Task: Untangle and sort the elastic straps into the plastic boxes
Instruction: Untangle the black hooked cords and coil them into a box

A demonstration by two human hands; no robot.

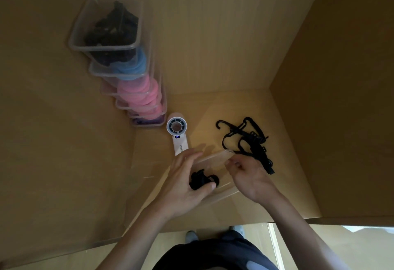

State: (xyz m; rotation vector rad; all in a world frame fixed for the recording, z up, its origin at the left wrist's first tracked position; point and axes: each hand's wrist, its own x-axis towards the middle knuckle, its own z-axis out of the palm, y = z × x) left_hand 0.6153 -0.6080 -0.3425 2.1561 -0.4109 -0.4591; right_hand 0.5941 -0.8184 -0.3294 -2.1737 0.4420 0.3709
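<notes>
A clear plastic box (215, 159) sits on the wooden surface in front of me. A small bundle of black strap (202, 179) lies inside it. My left hand (185, 182) grips the box's left side, thumb over the near rim beside the bundle. My right hand (248, 176) holds the box's right rim with curled fingers. A tangle of black elastic straps (247, 141) with hooks and buckles lies on the surface just beyond my right hand.
A tall stack of clear boxes (119, 65) stands at the back left, holding black, blue, pink and purple straps. A white handheld fan (178, 133) lies between the stack and my left hand. Wooden walls close in on the left, back and right.
</notes>
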